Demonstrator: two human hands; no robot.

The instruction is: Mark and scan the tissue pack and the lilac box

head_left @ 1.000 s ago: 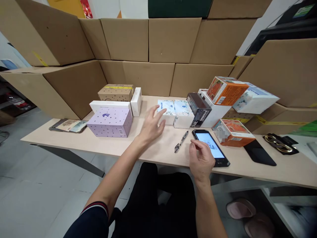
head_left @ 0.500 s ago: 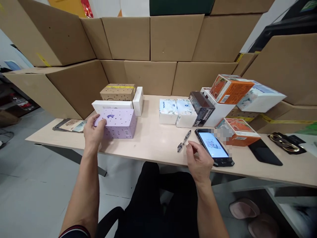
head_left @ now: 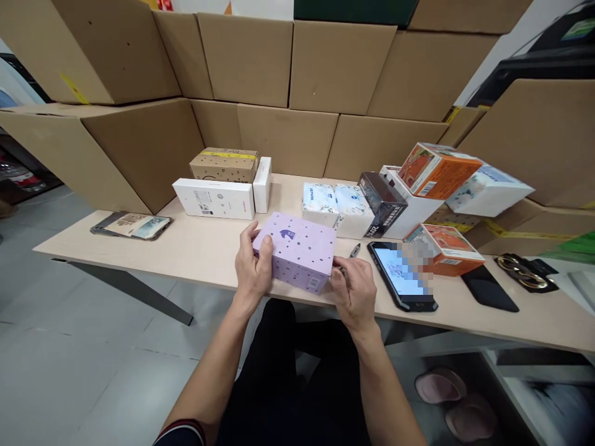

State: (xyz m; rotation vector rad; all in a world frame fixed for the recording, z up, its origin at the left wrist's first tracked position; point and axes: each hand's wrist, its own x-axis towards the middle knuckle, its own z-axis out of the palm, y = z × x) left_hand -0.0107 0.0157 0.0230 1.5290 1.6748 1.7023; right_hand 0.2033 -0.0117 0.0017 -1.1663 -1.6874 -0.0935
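From my remote seat, I start at the far left of the table, where some banknotes lie on a dark flat object. Next I see a long white box on its edge, with a dotted brown box behind it, yellow tape across its top.

My left hand clasps the left end of the purple box, thumb against the near side and fingers around the end; a slim white box stands behind that hand. The purple box is at the middle of the table's front edge, between my 2 hands; I cannot tell if its base is raised. Beyond it sit 2 floral packs, side by side.

My right hand is at the box's right end, fingers curled; I cannot tell whether they grip it. Just behind them a pen shows partly. Then come a dark box, a device with a lit screen, an orange box and, farthest right, gold-handled scissors.
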